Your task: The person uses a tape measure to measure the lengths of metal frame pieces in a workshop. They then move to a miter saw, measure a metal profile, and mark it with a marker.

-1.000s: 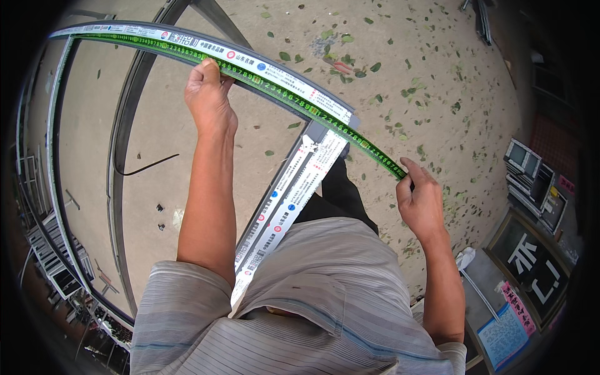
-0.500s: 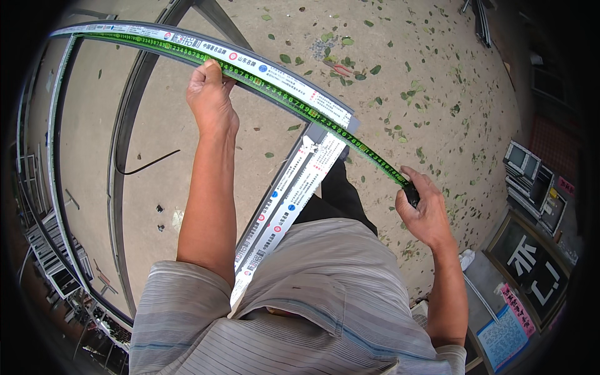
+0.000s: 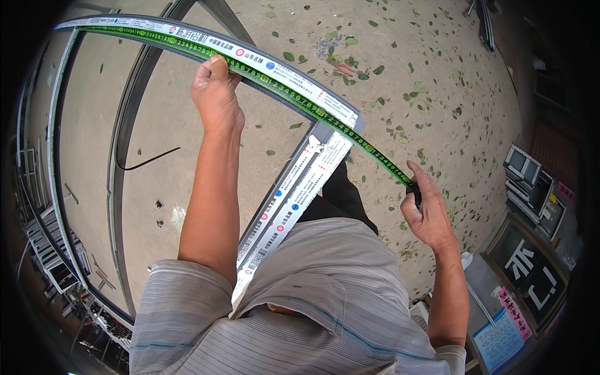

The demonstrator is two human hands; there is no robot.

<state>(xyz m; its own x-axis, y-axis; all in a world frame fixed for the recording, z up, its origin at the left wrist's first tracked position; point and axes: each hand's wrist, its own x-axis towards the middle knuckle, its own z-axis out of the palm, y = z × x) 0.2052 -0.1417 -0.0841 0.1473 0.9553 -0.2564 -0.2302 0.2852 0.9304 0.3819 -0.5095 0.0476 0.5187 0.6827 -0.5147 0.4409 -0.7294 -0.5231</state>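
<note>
A green tape measure [image 3: 290, 94] is stretched along the top bar of a large metal frame [image 3: 250, 58] covered with printed white film. My left hand [image 3: 215, 94] pinches the tape against the bar's near edge, thumb on top, its other fingers mostly hidden below. Past the bar's right-hand corner the tape runs on through the air to my right hand [image 3: 431, 209]. That hand grips the dark tape case, mostly covered by the palm, with the forefinger extended. A second film-covered bar [image 3: 300, 187] comes from that corner down toward my body.
Leaves lie scattered over the concrete floor [image 3: 406, 37], with red-handled pliers [image 3: 342, 67] among them. A dark metal bar [image 3: 125, 125] crosses behind the frame. Stacked frame pieces [image 3: 528, 175] and a dark sign board [image 3: 528, 262] stand at the right.
The frame's right corner and the tape have shifted slightly right in view. Both hands keep their hold; the right forefinger is now straighter and more raised from the case.
</note>
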